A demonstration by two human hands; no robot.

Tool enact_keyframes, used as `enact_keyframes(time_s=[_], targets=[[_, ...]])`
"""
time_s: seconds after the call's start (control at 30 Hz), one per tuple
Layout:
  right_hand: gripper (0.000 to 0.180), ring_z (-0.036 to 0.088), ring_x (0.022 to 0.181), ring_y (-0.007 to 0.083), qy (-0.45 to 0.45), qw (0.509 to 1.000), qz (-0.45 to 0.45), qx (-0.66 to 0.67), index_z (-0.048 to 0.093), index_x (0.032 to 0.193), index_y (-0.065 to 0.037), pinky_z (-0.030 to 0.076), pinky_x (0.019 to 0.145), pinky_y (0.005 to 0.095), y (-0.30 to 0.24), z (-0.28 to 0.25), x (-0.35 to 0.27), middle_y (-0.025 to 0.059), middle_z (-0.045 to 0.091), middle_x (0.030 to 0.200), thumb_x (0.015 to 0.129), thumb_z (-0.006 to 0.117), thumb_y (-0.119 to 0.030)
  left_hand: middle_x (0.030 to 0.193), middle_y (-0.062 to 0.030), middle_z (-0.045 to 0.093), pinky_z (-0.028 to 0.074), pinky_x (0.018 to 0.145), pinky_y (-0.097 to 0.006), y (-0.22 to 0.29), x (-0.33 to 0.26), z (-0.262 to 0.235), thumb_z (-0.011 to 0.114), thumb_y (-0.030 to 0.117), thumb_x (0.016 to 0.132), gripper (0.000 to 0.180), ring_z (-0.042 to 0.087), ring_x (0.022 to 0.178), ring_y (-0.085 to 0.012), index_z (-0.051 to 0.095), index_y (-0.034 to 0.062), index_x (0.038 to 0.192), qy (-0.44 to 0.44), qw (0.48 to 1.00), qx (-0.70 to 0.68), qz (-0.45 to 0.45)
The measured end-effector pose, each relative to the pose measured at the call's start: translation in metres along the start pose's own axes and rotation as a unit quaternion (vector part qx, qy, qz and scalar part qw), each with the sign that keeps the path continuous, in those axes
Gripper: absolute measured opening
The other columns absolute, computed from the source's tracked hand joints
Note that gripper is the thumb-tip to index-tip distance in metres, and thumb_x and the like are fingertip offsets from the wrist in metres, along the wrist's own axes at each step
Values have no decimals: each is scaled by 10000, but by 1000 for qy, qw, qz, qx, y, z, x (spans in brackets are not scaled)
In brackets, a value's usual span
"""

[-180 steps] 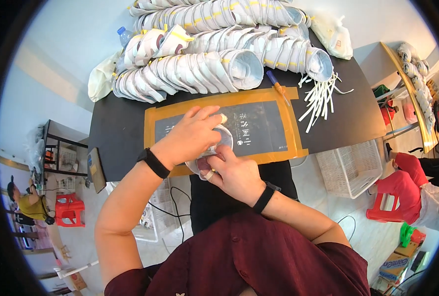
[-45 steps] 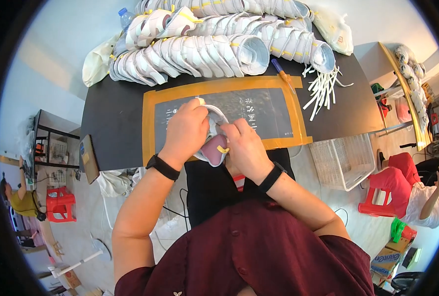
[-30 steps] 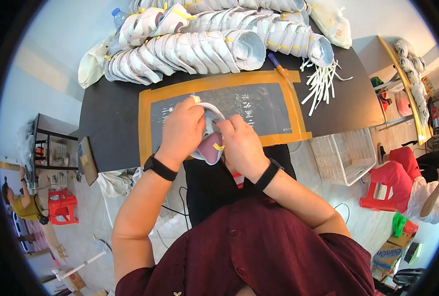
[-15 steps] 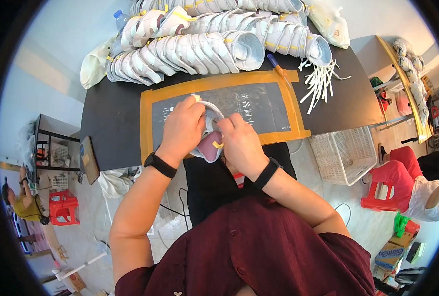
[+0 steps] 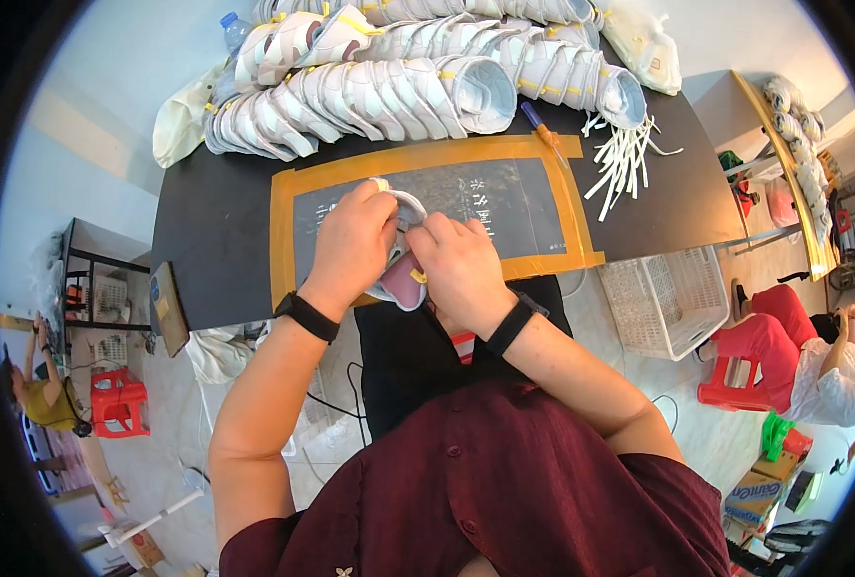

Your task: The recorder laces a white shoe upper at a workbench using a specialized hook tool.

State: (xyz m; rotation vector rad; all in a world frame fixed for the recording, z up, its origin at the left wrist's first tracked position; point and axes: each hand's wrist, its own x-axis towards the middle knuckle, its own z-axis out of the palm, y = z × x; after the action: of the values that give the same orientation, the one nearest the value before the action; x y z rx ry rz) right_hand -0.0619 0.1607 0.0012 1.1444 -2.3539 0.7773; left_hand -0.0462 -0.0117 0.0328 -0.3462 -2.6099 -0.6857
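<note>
Between my hands is a pale shoe upper [image 5: 403, 280] with a mauve panel and a small yellow loop, over the table's near edge. My left hand [image 5: 353, 240] grips its left side, fingers closed near the white collar. From the right, my right hand [image 5: 456, 264] pinches the upper's inner edge with bent fingers. What lies under the fingertips is hidden. Beyond them, nested rows of similar shoe uppers [image 5: 351, 111] lie across the back of the table. A bundle of white laces [image 5: 620, 168] hangs beside the rows on the right.
A dark board framed in tan tape [image 5: 533, 226] lies on the black table [image 5: 201, 240]. An awl-like tool with a blue handle [image 5: 533, 117] rests at its far right corner. A white plastic basket [image 5: 663, 298] stands right of the table. Two people sit farther off, left and right.
My right hand has shifted slightly left and up over the shoe upper, covering more of it. My left hand keeps its grip almost in place.
</note>
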Motion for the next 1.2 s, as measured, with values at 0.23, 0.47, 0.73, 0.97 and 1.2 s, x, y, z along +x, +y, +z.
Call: enact_keyframes(time_s=[0.23, 0.47, 0.73, 0.97, 1.2], targets=[[126, 616, 813, 251, -5, 998, 65, 3, 599, 916, -99, 438, 696, 390, -3, -13, -7, 65, 559, 878, 803, 642, -133, 856, -127, 546, 475, 668, -441, 4, -3, 0, 655, 31, 772, 108, 588, 823, -368, 554, 46, 808, 2, 1000, -6, -17], [177, 634, 778, 318, 88, 944, 175, 267, 587, 967, -94, 514, 665, 409, -35, -37, 32, 117, 597, 883, 852, 677, -194, 908, -106, 576, 514, 698, -437, 14, -5, 10, 656, 77, 756, 80, 595, 892, -332, 581, 54, 774, 8, 998, 58, -36], [256, 645, 691, 316, -82, 983, 151, 63, 584, 1076, -103, 534, 644, 396, -20, -15, -7, 80, 627, 914, 839, 639, -183, 938, -131, 580, 484, 717, -428, -1, 0, 6, 654, 79, 780, 78, 586, 911, -363, 587, 42, 792, -25, 998, 12, -53], [356, 652, 655, 272, -94, 985, 145, -14, 557, 1136, -55, 514, 611, 392, -24, -13, -10, 92, 615, 875, 824, 655, -197, 895, -137, 562, 463, 696, -421, -6, 1, 0, 655, 69, 775, 97, 587, 835, -356, 569, 25, 786, -46, 993, -50, -98], [364, 662, 755, 316, -119, 974, 183, 67, 574, 1177, -52, 521, 667, 434, -21, -21, -1, 122, 628, 911, 841, 617, -187, 892, -140, 555, 457, 690, -405, -4, 1, 0, 646, 57, 784, 96, 583, 829, -360, 555, 27, 790, -40, 993, -74, -87]])
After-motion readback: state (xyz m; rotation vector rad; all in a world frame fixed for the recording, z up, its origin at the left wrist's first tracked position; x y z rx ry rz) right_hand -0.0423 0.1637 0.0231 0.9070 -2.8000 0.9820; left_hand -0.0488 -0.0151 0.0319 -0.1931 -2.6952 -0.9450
